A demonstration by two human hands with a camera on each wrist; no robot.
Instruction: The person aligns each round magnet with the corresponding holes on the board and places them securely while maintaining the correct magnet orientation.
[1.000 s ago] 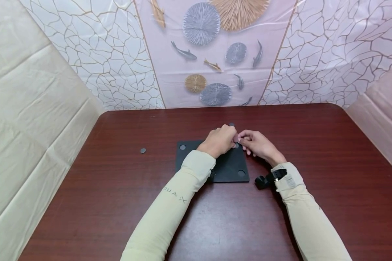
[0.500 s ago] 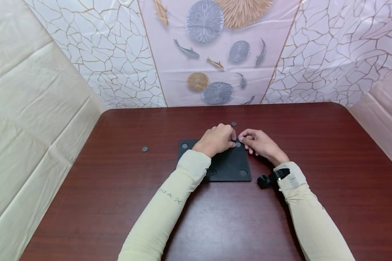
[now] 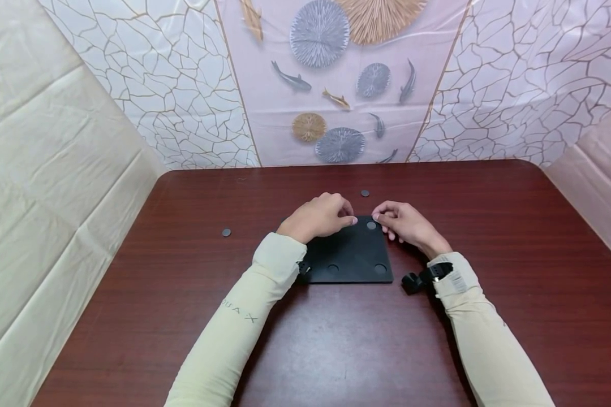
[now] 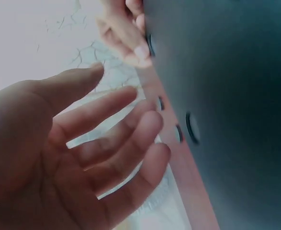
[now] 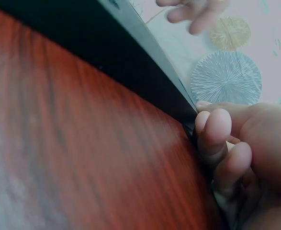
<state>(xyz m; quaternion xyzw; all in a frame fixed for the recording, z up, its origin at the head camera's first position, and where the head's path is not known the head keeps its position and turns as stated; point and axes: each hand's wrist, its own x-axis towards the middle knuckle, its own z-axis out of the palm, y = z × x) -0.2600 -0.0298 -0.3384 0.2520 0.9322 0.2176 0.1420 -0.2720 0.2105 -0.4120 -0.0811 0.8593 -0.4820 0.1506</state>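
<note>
A flat black board (image 3: 353, 251) with round recesses lies on the table. In its far right recess sits a grey disc (image 3: 371, 225); two near-edge recesses show dark. My left hand (image 3: 318, 217) hovers over the board's far left part, fingers loosely bent and holding nothing, as the left wrist view confirms; it covers that part of the board in the head view. My right hand (image 3: 407, 226) pinches the board's far right corner between thumb and fingers. In the right wrist view the fingertips (image 5: 218, 125) touch the board's corner (image 5: 181, 108).
One loose grey disc (image 3: 365, 193) lies on the table beyond the board, another disc (image 3: 226, 232) to its left. The left wrist view shows two small discs (image 4: 179, 133) past the board's far edge. A patterned curtain (image 3: 336, 85) hangs behind the table (image 3: 326, 350).
My left hand has moved left, away from the far right recess, uncovering the disc there and more of the board. The right hand stays at the corner. The head view has shifted slightly.
</note>
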